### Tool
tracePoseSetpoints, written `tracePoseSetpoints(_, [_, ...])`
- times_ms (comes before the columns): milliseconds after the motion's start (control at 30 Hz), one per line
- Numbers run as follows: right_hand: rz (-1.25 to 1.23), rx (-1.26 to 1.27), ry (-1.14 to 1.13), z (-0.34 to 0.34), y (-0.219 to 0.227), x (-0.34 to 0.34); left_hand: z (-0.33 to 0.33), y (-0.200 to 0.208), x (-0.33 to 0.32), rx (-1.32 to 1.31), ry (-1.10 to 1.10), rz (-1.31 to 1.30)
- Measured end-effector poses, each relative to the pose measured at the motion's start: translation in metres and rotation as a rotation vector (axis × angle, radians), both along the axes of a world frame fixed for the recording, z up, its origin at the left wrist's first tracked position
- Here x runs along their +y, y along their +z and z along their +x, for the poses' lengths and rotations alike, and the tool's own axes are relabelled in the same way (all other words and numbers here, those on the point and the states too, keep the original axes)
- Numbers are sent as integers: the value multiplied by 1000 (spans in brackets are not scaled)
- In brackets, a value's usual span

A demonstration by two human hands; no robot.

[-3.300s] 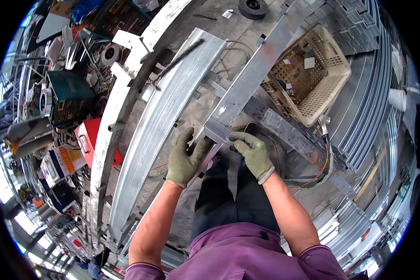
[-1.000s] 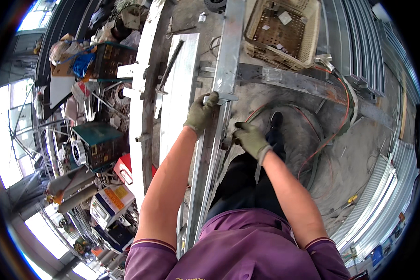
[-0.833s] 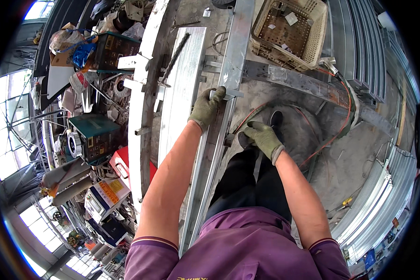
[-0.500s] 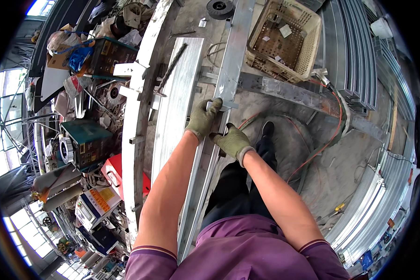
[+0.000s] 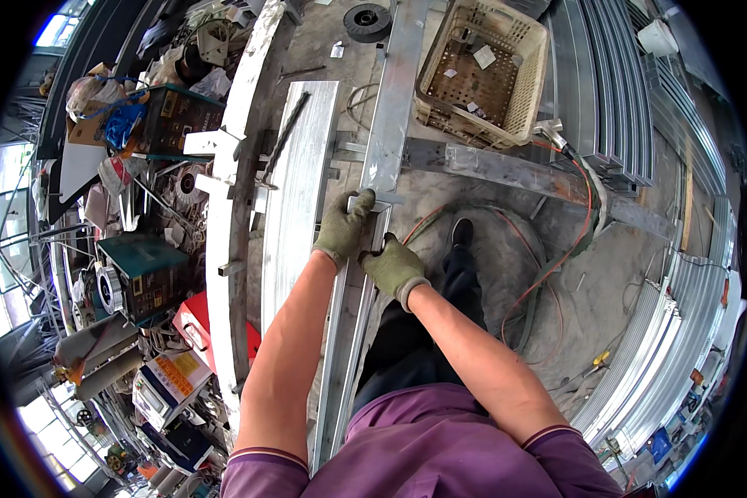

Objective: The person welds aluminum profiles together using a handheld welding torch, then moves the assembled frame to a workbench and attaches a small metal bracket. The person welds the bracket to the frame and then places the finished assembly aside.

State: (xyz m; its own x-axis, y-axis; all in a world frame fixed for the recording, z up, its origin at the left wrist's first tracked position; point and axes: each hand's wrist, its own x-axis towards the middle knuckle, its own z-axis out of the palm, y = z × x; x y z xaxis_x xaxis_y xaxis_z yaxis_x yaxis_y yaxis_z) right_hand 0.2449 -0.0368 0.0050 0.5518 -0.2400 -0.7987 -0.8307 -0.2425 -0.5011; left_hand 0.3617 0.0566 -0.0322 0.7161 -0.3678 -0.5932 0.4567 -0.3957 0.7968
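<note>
Both my hands wear green work gloves with dark fingertips. My left hand (image 5: 340, 227) is closed on a small flat metal piece (image 5: 386, 197) that lies crosswise over a long metal channel (image 5: 337, 365). Just nearer to me, my right hand (image 5: 397, 269) is curled at the channel's right edge, its fingers closed around it. The channel runs from beside my legs up to the far side, where a wide grey metal beam (image 5: 390, 116) continues its line. To the left lies a broad silvery metal panel (image 5: 295, 199) with a dark rod (image 5: 286, 137) on it.
A cream plastic crate (image 5: 535, 91) stands at the far right beside stacked metal profiles (image 5: 593, 91). A rusty crossbeam (image 5: 515, 170) spans behind my hands. An orange hose (image 5: 548, 270) curves over the floor. A white-topped beam (image 5: 224, 315) borders cluttered machines (image 5: 145, 274) at left.
The whole view has shifted slightly, so the scene sits a little further left and the hands a little lower. Both hands keep their hold on the metal.
</note>
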Motion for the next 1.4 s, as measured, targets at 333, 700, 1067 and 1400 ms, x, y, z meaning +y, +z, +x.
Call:
tracePoseSetpoints(333, [189, -192, -215, -34, -17, -10, 3, 0, 4, 74, -46, 9])
tracePoseSetpoints(700, [225, -571, -289, -24, -59, -68, -20, 6, 49, -194, -146, -78])
tracePoseSetpoints(1067, [32, -518, -2, -3, -15, -72, -120, 44, 139, -156, -297, 498])
tracePoseSetpoints(1400, [25, -483, 49, 5, -9, -74, -158, 57, 167, -18, -208, 778])
